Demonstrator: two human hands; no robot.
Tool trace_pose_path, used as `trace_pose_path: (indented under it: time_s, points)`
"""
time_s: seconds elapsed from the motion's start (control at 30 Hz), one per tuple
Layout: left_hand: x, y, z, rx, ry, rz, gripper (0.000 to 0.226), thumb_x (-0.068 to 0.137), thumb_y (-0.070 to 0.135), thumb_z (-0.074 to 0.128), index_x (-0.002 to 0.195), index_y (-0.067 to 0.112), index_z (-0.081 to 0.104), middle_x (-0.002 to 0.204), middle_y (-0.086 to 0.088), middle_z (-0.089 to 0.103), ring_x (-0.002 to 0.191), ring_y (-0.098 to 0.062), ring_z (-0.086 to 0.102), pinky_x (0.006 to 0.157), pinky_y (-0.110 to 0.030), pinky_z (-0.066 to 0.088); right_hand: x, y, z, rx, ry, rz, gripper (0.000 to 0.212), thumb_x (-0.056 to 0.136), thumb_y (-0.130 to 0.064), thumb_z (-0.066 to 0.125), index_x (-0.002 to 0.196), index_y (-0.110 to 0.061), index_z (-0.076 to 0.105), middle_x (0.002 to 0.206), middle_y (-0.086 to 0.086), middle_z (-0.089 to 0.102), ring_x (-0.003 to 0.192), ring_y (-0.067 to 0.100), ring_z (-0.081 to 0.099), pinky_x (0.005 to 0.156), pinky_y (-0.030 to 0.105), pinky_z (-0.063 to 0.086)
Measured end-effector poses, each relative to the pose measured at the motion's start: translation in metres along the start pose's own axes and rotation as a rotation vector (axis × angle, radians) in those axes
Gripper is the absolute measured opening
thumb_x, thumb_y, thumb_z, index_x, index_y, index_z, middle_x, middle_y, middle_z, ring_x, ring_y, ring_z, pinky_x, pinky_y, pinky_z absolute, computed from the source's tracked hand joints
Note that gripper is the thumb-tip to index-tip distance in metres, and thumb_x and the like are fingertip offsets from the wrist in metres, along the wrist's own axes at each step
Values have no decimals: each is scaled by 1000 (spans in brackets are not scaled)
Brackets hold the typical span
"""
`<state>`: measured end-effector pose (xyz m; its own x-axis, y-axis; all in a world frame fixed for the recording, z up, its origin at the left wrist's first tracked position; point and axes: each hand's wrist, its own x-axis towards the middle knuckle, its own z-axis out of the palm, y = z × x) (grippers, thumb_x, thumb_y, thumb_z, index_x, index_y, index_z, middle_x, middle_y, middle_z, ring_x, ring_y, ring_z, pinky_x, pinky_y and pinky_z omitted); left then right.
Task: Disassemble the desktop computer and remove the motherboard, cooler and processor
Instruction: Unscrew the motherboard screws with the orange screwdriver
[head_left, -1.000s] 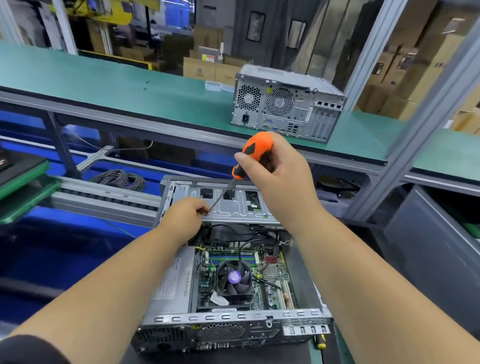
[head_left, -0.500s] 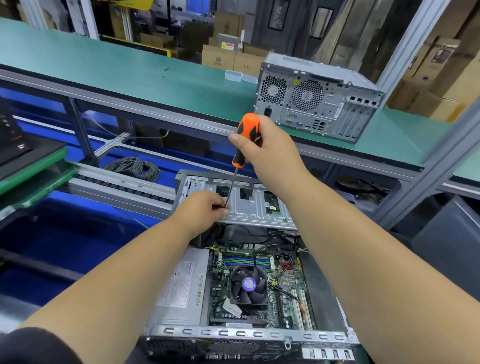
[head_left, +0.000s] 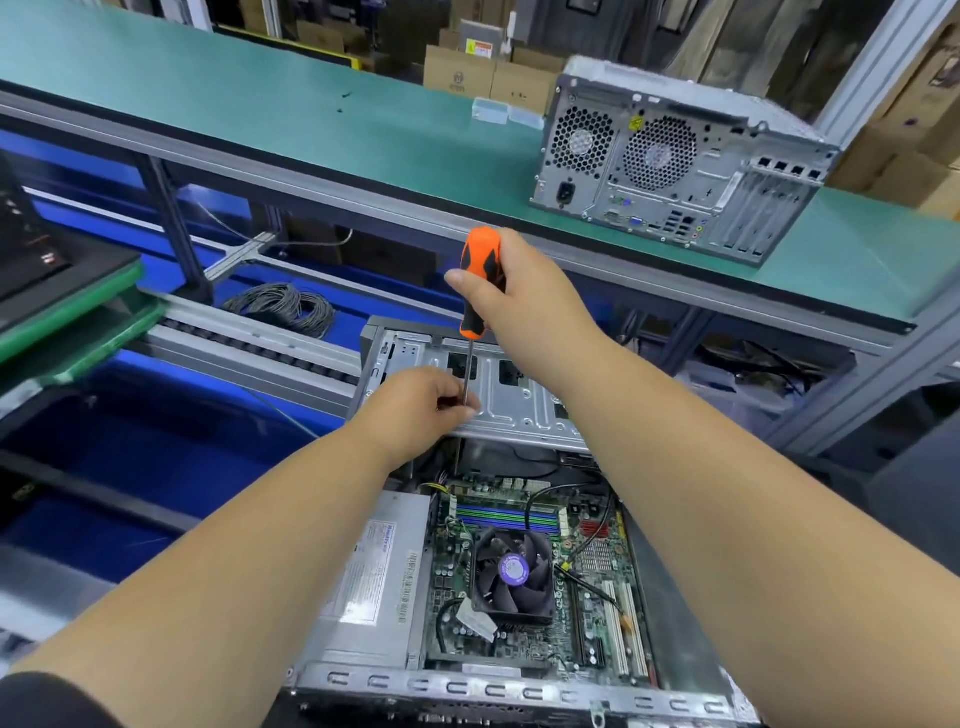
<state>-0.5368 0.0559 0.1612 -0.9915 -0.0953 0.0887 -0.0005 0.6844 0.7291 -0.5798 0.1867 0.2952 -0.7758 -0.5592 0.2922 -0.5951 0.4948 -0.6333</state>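
An open desktop case (head_left: 498, 691) lies in front of me. Inside it I see the green motherboard (head_left: 597, 613), a black cooler fan (head_left: 511, 577) with a purple label, and a grey power supply (head_left: 374, 587). The processor is hidden under the cooler. A metal drive cage (head_left: 519, 400) spans the far end. My right hand (head_left: 524, 306) grips an orange-and-black screwdriver (head_left: 478, 280), held nearly upright with its tip down at the cage. My left hand (head_left: 421, 405) pinches the shaft near the tip, at the cage's near left edge.
A second, closed computer tower (head_left: 675, 161) stands on the green bench (head_left: 260, 104) behind. A coil of grey cable (head_left: 283, 306) lies at the left on a roller conveyor (head_left: 249, 343). Cardboard boxes (head_left: 488, 78) sit beyond the bench. A green tray (head_left: 67, 312) juts in at the far left.
The screwdriver has swung from slanted to nearly upright, my right hand moving left above the cage. My left hand stays at the shaft tip. The view has come closer to the case.
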Motion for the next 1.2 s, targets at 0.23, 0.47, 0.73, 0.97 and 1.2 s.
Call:
trace_pose_path:
  time_s: [0.23, 0.47, 0.73, 0.97, 1.2]
  points:
    - [0, -1, 1, 14, 6, 21, 7, 88, 26, 67, 86, 28, 74, 95, 16, 66, 84, 5, 59, 70, -10, 40, -8, 7, -1, -1, 36, -25, 25, 96, -42, 54, 93, -18, 46, 77, -7, 46, 71, 12, 45, 61, 27, 34]
    - [-2, 2, 2, 27, 34, 40, 9, 89, 23, 66, 85, 28, 73, 91, 17, 63, 83, 3, 58, 69, -8, 38, -11, 4, -6, 27, 21, -33, 26, 97, -39, 53, 96, -14, 48, 84, 2, 53, 83, 25, 54, 72, 36, 44]
    - [-3, 4, 2, 62, 40, 34, 9, 90, 23, 65, 89, 24, 74, 87, 20, 60, 78, 5, 55, 66, -3, 35, -11, 6, -7, 7, 7, -21, 22, 97, -41, 53, 96, -20, 47, 81, -6, 48, 78, 18, 50, 64, 28, 36]
    - [-23, 17, -7, 94, 207, -69, 12, 83, 28, 67, 81, 31, 55, 75, 11, 60, 69, -8, 57, 59, -25, 46, -14, 13, -7, 25, 17, -16, 31, 95, -42, 56, 99, -12, 50, 86, 0, 53, 80, 19, 50, 68, 29, 42]
    - [-40, 35, -4, 464, -602, -285, 34, 95, 25, 48, 126, 21, 63, 134, 3, 58, 121, -15, 53, 103, -25, 35, -12, 14, -6, 107, -22, 7, 28, 95, -41, 57, 98, -15, 49, 92, 4, 58, 88, 24, 58, 72, 34, 46]
